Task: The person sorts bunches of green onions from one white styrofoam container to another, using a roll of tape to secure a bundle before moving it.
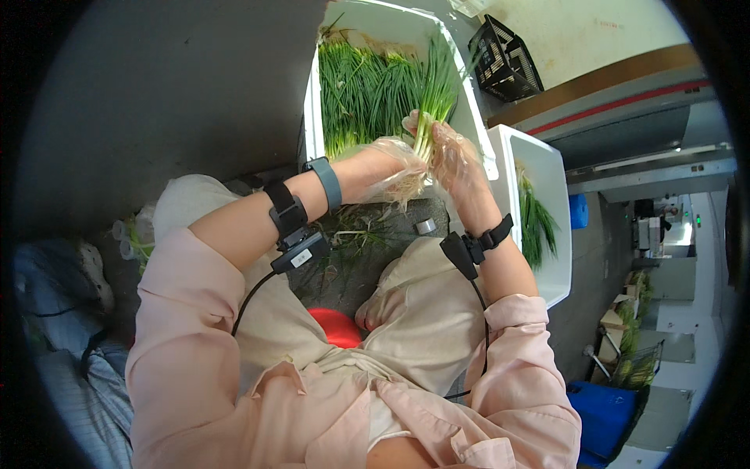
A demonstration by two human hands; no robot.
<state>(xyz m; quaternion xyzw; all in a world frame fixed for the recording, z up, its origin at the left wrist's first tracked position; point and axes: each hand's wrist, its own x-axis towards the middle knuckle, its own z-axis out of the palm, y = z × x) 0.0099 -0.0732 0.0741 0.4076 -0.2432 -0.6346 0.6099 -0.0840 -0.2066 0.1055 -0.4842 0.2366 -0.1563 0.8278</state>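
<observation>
A bunch of scallions (433, 94) stands between my hands, its green tops pointing away from me and its pale stems and roots towards me. My left hand (398, 153), in a clear plastic glove, is closed around the stems from the left. From the right my right hand (456, 153), gloved the same way, grips the same stems. Just beyond is a white foam box (313, 126) holding many more scallions (369, 94) laid in rows. The roots of the held bunch hang over the box's near edge. Parts of both hands' fingers are hidden by stems and crumpled plastic.
A second white foam box (559, 234) with some scallions (536, 220) stands at the right. Loose trimmings (357, 234) and a roll of tape (426, 226) lie on the ground. A black basket (507, 61) is at the far right. Another person's clothed leg (88, 375) shows at left.
</observation>
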